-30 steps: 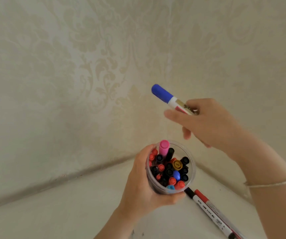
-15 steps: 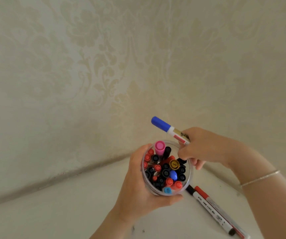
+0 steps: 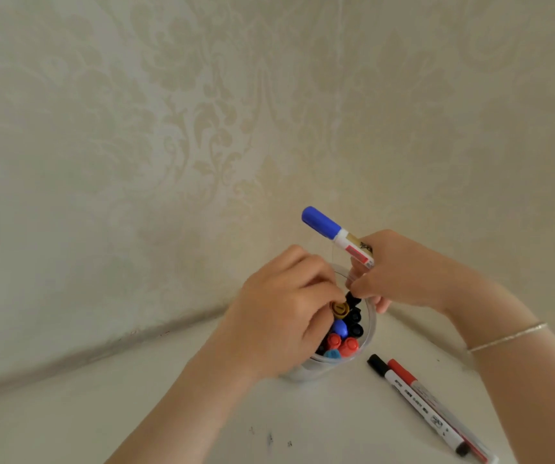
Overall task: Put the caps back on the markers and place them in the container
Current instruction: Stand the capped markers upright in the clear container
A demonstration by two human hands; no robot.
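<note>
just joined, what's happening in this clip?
A person is packing markers into a clear plastic container already crowded with capped ones. The right hand holds a blue-capped white marker angled above the rim. The left hand reaches into the container, fingers on a gold-capped marker. A black-capped marker and a red-capped marker lie on the white table beside it.

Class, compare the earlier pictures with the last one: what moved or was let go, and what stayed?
The left hand let go of the container's side and moved on top, fingers among the markers. The right hand brought the blue-capped marker down to the rim. It stayed gripped; the two markers on the table stayed put.
</note>
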